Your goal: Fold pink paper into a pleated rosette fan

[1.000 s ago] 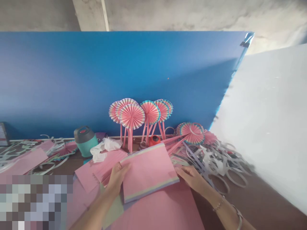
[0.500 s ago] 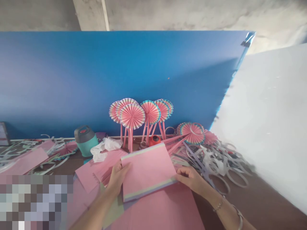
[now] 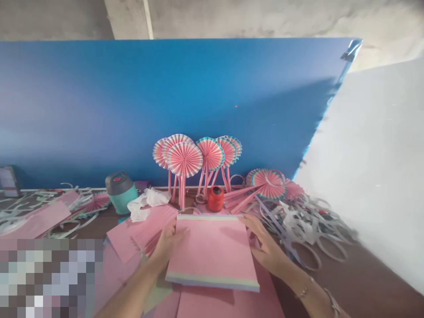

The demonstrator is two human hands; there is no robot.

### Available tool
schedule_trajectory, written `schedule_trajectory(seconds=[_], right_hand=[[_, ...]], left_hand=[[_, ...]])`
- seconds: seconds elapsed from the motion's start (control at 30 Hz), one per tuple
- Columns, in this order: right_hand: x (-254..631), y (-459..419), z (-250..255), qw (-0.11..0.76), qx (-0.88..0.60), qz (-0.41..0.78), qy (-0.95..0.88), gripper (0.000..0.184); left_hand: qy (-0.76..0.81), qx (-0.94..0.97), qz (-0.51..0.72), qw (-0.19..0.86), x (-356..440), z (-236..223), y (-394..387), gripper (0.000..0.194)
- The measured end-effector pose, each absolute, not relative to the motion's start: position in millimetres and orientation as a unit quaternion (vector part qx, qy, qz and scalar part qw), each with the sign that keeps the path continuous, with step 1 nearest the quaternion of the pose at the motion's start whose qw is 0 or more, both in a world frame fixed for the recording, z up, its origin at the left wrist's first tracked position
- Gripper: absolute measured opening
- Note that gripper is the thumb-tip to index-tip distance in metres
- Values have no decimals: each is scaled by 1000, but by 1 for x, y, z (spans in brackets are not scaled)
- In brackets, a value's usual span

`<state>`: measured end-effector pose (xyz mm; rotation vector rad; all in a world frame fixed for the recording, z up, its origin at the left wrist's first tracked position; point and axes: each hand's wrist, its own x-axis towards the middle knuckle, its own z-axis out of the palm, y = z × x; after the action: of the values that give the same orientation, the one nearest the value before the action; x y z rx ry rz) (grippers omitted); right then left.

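A stack of pink paper sheets (image 3: 213, 251) with pale green and lavender bands along its near and far edges is held over the table. My left hand (image 3: 168, 243) grips its left side, thumb on top and the other fingers hidden beneath. On the right side, my right hand (image 3: 265, 245) holds the edge, its fingers reaching to the far right corner and the thumb nearer to me. Under the stack lie larger pink sheets (image 3: 228, 304). Pleated pink paper (image 3: 152, 227) lies just beyond my left hand.
Finished round paper fans (image 3: 184, 159) lean upright against the blue panel (image 3: 198, 88). A red thread spool (image 3: 215, 199) stands before them. At the left are a teal bottle (image 3: 122, 194) and crumpled white tissue (image 3: 149, 201). Curled paper strips (image 3: 308, 225) heap at the right.
The stack has turned from a slant to nearly square and come lower, uncovering the spool. My right hand has shifted from the near right corner to the far right side.
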<state>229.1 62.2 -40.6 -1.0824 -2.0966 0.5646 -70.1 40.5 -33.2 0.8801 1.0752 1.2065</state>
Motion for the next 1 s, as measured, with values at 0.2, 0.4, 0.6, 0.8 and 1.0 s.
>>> schedule_trajectory(seconds=[0.2, 0.4, 0.6, 0.8, 1.0], right_hand=[[220, 53, -19, 369, -348, 69, -859, 22], [225, 42, -4, 457, -313, -106, -826, 32], [209, 31, -17, 263, -397, -52, -878, 32], [187, 32, -35, 108, -412, 115, -897, 32], [195, 33, -30, 133, -414, 219, -874, 26]], left_hand=[[414, 406, 522, 625, -78, -37, 46, 70], [369, 331, 611, 617, -80, -22, 41, 67], [524, 495, 598, 350, -76, -32, 33, 53], [400, 851, 314, 133, -54, -20, 9, 42], [461, 845, 237, 132, -39, -29, 9, 13]])
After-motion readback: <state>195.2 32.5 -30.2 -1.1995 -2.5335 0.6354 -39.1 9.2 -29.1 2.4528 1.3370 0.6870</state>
